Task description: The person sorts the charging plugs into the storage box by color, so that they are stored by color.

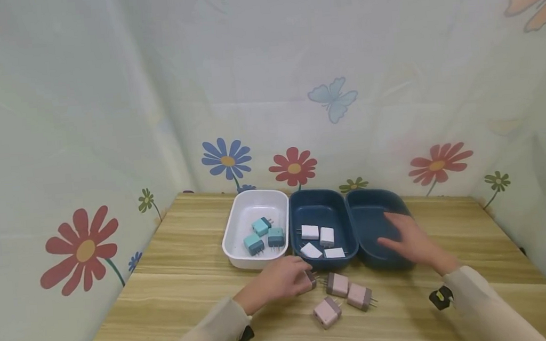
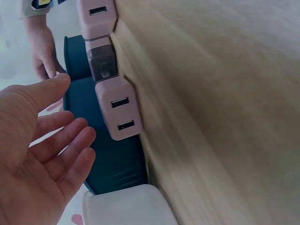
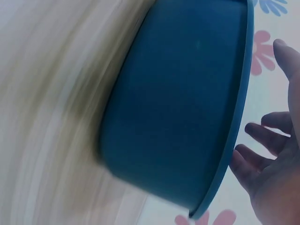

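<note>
My left hand [image 1: 282, 279] is over the table just in front of the white box, its fingers loosely bent. Beside its fingertips in the head view lies a pink power adapter [image 1: 309, 280], partly covered by the hand. More pink adapters [image 1: 338, 284] with grey prong ends lie to its right. The left wrist view shows a gap between the fingers [image 2: 77, 161] and a pink adapter with two USB slots [image 2: 123, 110]. Over the right-hand blue box [image 1: 374, 205] is my right hand [image 1: 415, 239], thumb and fingers spread, holding nothing.
A white box [image 1: 226, 247] with teal adapters [image 1: 261, 226] stands at the left of the row. The middle blue box [image 1: 320, 198] has several white adapters [image 1: 327, 236] in it. A flower-printed curtain [image 1: 266, 85] hangs behind the wooden table [image 1: 166, 286].
</note>
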Demonstrator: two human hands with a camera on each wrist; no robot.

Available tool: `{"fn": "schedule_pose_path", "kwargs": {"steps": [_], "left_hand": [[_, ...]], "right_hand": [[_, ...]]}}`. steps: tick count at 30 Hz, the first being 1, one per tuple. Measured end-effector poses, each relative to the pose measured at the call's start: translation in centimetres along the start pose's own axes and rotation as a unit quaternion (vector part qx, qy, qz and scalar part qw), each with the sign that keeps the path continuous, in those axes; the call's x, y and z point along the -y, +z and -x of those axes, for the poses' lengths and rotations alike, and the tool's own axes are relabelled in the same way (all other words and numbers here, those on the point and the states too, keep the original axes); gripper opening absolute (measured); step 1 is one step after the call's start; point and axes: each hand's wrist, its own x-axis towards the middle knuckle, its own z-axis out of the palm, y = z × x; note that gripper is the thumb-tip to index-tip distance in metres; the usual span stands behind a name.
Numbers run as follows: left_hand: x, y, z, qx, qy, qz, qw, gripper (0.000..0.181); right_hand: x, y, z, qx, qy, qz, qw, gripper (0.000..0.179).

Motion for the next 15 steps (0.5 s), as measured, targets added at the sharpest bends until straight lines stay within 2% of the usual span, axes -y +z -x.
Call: {"fn": "schedule_pose_path", "kwargs": {"steps": [4, 15], "left_hand": [[0.1, 0.3, 0.1, 0.008, -0.007, -0.007, 0.9999, 0.035], [0.6, 0.9, 0.2, 0.015, -0.010, -0.009, 0.9998, 0.037]], "right_hand": [[-0.7, -0.7, 0.7, -0.009, 0.000, -0.002, 1.0000, 0.074], [-3.3, -1.2, 2.6, 0.016, 0.050, -0.018, 0.9985, 0.084]]}}
